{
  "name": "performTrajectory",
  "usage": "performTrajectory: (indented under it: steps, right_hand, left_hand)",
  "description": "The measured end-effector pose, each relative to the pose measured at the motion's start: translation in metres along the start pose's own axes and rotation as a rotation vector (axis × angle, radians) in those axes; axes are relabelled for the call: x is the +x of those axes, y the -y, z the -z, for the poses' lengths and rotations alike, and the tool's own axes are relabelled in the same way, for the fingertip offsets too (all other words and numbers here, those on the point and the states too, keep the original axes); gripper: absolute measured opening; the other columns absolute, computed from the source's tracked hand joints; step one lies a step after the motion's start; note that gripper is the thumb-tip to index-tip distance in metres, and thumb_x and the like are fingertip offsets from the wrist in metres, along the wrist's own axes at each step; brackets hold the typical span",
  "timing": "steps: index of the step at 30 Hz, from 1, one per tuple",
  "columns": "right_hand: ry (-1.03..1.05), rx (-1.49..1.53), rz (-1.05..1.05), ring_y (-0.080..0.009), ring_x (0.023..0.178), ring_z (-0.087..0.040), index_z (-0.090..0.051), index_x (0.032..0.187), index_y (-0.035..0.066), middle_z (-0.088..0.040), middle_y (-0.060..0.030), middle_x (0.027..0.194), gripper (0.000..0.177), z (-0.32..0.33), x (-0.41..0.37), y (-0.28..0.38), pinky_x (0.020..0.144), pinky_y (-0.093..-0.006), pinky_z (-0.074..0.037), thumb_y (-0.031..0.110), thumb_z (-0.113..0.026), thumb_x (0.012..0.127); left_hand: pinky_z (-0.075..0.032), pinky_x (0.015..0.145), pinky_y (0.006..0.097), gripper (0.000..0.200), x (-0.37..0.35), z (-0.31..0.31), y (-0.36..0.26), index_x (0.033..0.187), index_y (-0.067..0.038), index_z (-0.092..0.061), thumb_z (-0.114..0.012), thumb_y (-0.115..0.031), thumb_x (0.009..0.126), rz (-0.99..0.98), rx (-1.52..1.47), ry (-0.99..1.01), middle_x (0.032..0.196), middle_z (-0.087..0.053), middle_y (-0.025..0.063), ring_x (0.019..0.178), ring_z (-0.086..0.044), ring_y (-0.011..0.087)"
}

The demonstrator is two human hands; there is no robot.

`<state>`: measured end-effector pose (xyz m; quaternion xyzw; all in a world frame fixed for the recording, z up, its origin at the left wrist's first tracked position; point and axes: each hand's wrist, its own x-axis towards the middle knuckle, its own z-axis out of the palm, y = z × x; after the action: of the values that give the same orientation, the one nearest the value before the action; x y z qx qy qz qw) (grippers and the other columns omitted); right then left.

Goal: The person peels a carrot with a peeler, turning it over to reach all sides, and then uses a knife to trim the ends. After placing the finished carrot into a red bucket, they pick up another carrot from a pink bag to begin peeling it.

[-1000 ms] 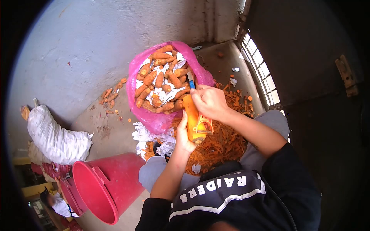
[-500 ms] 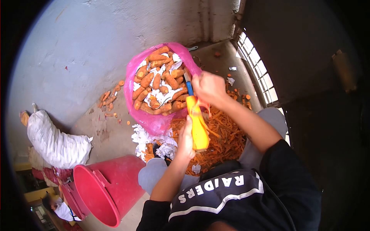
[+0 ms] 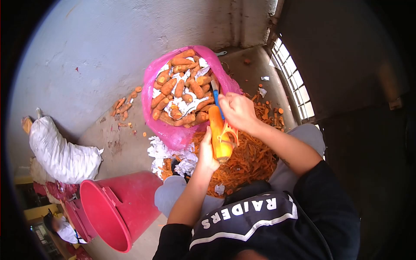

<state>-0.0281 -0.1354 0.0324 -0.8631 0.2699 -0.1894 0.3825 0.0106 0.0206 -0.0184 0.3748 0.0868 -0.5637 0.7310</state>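
Note:
A large, bright orange-yellow peeled carrot [image 3: 215, 119] slants across the middle, its lower part gripped by my left hand [image 3: 209, 154]. Closed on an orange peeler [image 3: 233, 130], my right hand [image 3: 238, 112] is on the carrot's right side, with the peeler's head lying against the lower half. A blue-handled knife [image 3: 216, 96] runs alongside the right fingers, blade pointing up toward the bag; I cannot tell whether that hand grips it too. Beyond both hands, an open pink plastic bag [image 3: 149, 73] holds many unpeeled carrots [image 3: 178, 89] mixed with white paper scraps.
Carrot peelings [image 3: 251, 158] heap beneath my hands between the legs. Crumpled white paper [image 3: 187, 162] lies beside them. A red bucket [image 3: 138, 203] tips over at lower left, near a white sack [image 3: 60, 151]. Carrot ends [image 3: 123, 106] lie by the wall. A person [image 3: 65, 229] is far left.
My right hand and the peeler have drawn down along the carrot toward its lower end. The carrot has shifted slightly upward and left within the same left-hand grip.

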Motion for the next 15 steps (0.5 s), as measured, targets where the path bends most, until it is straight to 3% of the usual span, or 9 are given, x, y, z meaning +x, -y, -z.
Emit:
performTrajectory:
  steps: [3,4,7,8,10,14,15]
  right_hand:
    - [0.04,0.027,0.053,-0.0346,0.066,-0.059,-0.055,0.062,0.0,-0.059,-0.0147,0.071,0.044,-0.002,-0.011,0.005,0.059,-0.0439,-0.044,0.03,-0.042,0.092]
    - [0.044,0.014,0.104,-0.0329,0.066,-0.06,-0.063,0.064,0.007,-0.06,-0.0131,0.069,0.042,-0.005,-0.014,0.002,0.058,-0.0441,-0.047,0.031,-0.042,0.091]
    - [0.01,-0.04,0.166,-0.0322,0.063,-0.06,-0.064,0.064,0.007,-0.058,-0.0127,0.066,0.04,-0.005,-0.017,0.002,0.056,-0.0432,-0.047,0.03,-0.044,0.09]
    - [-0.005,-0.067,0.159,-0.0344,0.059,-0.058,-0.055,0.059,0.003,-0.057,-0.0148,0.065,0.041,-0.002,-0.014,0.002,0.054,-0.0434,-0.045,0.025,-0.044,0.091]
    - [-0.004,-0.052,0.14,-0.0354,0.06,-0.058,-0.056,0.061,0.003,-0.057,-0.0156,0.065,0.042,-0.001,-0.011,0.003,0.055,-0.0441,-0.045,0.027,-0.044,0.092]
    - [-0.081,-0.077,0.062,-0.0383,0.064,-0.059,-0.058,0.064,0.002,-0.058,-0.0183,0.066,0.044,-0.002,0.004,-0.008,0.06,-0.0459,-0.046,0.033,-0.044,0.091]
    - [-0.119,-0.051,-0.095,-0.0403,0.068,-0.06,-0.058,0.065,0.001,-0.06,-0.0214,0.068,0.048,0.003,0.016,-0.013,0.064,-0.047,-0.047,0.039,-0.042,0.091]
  left_hand:
    - [-0.055,0.072,0.038,0.05,0.004,-0.006,0.0,0.127,-0.009,-0.048,-0.034,-0.048,0.098,-0.005,0.001,-0.058,0.105,-0.063,0.0086,0.088,-0.064,0.023]
    - [-0.055,0.075,0.0377,0.05,0.004,-0.013,0.001,0.126,-0.009,-0.048,-0.034,-0.048,0.098,-0.021,-0.041,-0.129,0.108,-0.062,0.0092,0.092,-0.064,0.0225]
    - [-0.055,0.076,0.0379,0.05,0.004,-0.009,0.001,0.126,-0.009,-0.048,-0.034,-0.048,0.098,0.008,0.061,-0.067,0.111,-0.061,0.0102,0.094,-0.064,0.0222]
    - [-0.055,0.072,0.0387,0.048,0.005,-0.011,0.002,0.124,-0.01,-0.05,-0.034,-0.047,0.098,-0.001,0.05,-0.1,0.107,-0.062,0.0099,0.091,-0.064,0.0224]
    - [-0.056,0.065,0.0403,0.046,0.001,-0.027,0.002,0.12,-0.01,-0.052,-0.034,-0.046,0.098,-0.021,0.025,-0.166,0.1,-0.064,0.0092,0.084,-0.064,0.0228]
    - [-0.054,0.059,0.0355,0.048,0.002,-0.011,0.0,0.117,-0.006,-0.053,-0.037,-0.047,0.098,-0.096,0.178,-0.042,0.094,-0.064,0.0107,0.073,-0.065,0.0226]
    - [-0.054,0.058,0.0346,0.048,-0.005,-0.016,0.002,0.116,-0.005,-0.053,-0.037,-0.047,0.097,-0.1,0.217,-0.029,0.092,-0.064,0.0109,0.072,-0.064,0.022]
